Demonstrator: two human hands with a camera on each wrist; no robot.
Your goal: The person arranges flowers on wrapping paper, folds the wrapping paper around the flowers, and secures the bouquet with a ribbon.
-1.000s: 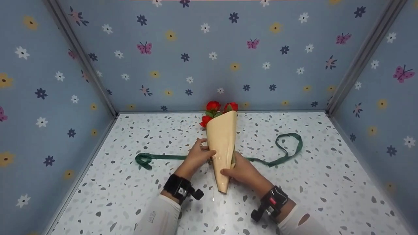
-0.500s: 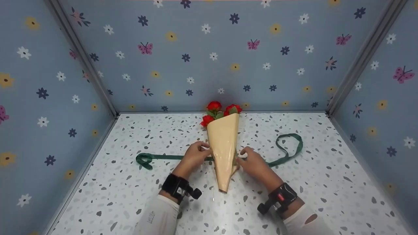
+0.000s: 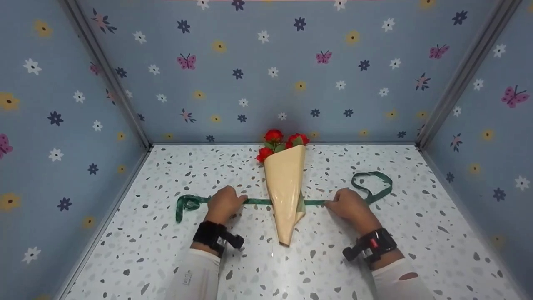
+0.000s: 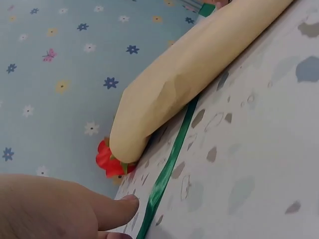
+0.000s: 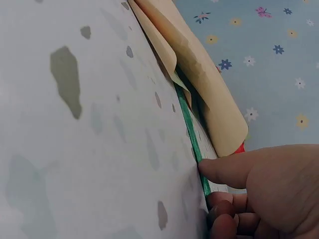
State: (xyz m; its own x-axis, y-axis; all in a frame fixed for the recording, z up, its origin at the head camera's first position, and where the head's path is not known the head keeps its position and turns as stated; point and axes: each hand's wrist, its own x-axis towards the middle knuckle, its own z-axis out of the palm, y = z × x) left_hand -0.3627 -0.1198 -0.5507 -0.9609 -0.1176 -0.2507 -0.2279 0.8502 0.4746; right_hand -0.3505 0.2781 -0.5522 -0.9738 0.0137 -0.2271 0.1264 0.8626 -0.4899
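Note:
A bouquet of red artificial roses [image 3: 273,136] wrapped in tan paper [image 3: 284,187] lies on the speckled tabletop, its narrow end toward the person. Beneath the wrap runs a green ribbon [image 3: 259,201], stretched nearly straight out on both sides. My left hand [image 3: 225,204] pinches the ribbon left of the bouquet; the left wrist view has the thumb [image 4: 122,209] right at the ribbon's edge. To the right, my right hand [image 3: 349,206] pinches the other stretch between thumb [image 5: 224,169] and curled fingers. Neither hand touches the paper.
The ribbon's left end lies coiled [image 3: 190,203] on the table, and its right end forms a loose loop [image 3: 377,173]. A blue flower-patterned panel [image 3: 266,96] stands behind the rose heads, with side panels at left and right.
Both hands have let go of the wrapped bouquet and moved outward to the ribbon. The ribbon's left coil and right loop have shifted shape. The bouquet has tilted slightly to the right.

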